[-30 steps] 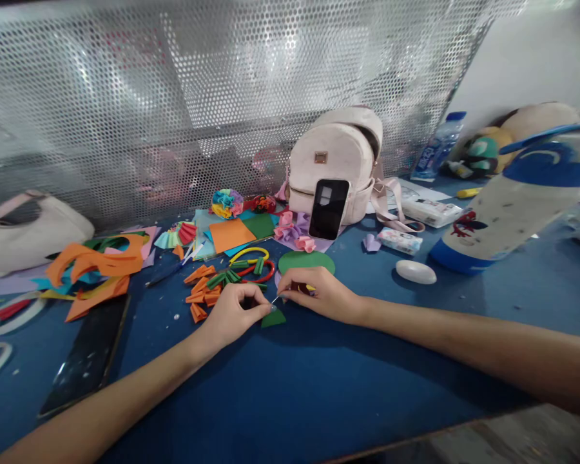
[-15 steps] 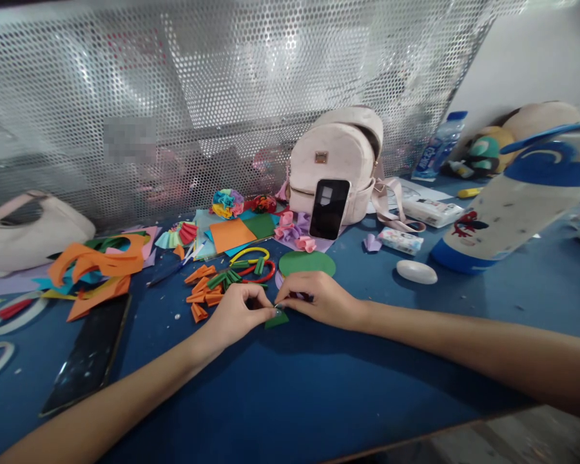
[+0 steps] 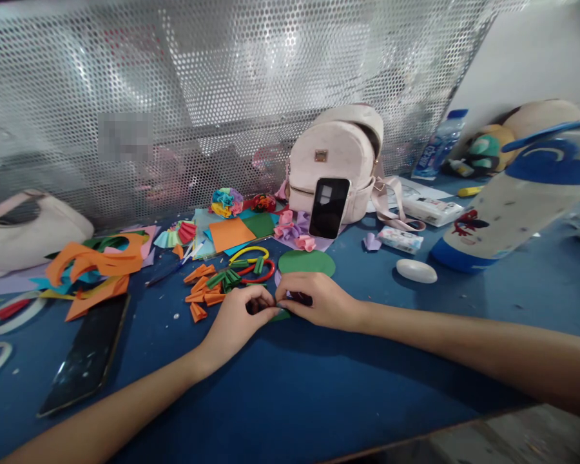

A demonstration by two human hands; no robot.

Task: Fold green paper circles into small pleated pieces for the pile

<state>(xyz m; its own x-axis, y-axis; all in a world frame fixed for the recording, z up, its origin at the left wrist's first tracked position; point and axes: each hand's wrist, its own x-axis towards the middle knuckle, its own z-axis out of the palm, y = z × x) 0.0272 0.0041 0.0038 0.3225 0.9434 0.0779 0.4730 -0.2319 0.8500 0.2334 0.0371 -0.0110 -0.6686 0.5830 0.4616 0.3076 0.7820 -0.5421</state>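
Observation:
Both hands meet at the middle of the blue table, fingertips touching. My left hand (image 3: 245, 316) pinches a small piece of green paper (image 3: 283, 315), mostly hidden behind the fingers. On its other side my right hand (image 3: 316, 299) is closed in a pinch on the same paper. Just beyond the right hand lies a green paper circle (image 3: 307, 262). Left of the hands sit several folded orange paper pieces (image 3: 200, 287) and folded green paper pieces (image 3: 226, 279). Scissors with red and yellow handles (image 3: 258, 270) lie partly beneath the green pieces.
A black phone (image 3: 84, 357) lies at the left near cut orange paper (image 3: 96, 261). Another phone (image 3: 328, 207) leans on a white backpack (image 3: 331, 151). A large bottle (image 3: 507, 206) stands at the right, with a white oval case (image 3: 416, 271) and a tissue pack (image 3: 400, 240) nearby.
The fingertips of my hands have closed in on the green paper, and less of it shows below them. The left hand has shifted slightly; surrounding things stay in place.

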